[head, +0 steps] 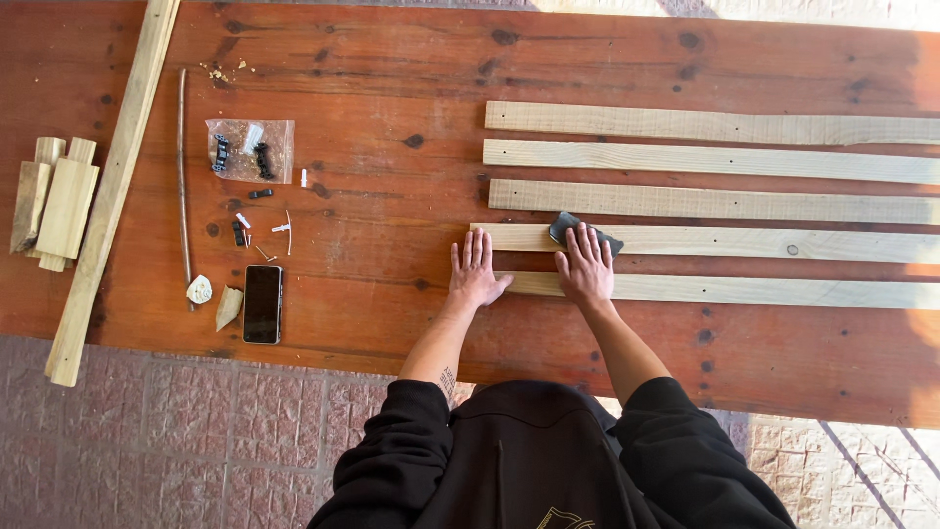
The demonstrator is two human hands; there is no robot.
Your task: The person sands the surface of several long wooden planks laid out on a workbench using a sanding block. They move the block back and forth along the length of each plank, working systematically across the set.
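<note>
The left hand (476, 271) lies flat, fingers spread, grasping nothing; it presses on the near end of the fourth slat (734, 242) on the red wooden surface (392, 59). The right hand (586, 266) rests palm-down on a dark sanding pad (571, 225), fingers laid over it rather than clenched, the heel of the hand over the fifth slat (744, 290). Whether the grip closes around the pad's edges cannot be told. The pad sits on the fourth slat, near its left end.

For good sanding, judged from this layout: keep the left hand bearing down so the slat cannot slide, hold the pad flat, and stroke along the grain.

Three more slats (715, 162) lie parallel beyond. A phone (262, 304) and a bag of small parts (250, 150) lie well apart to the left.
</note>
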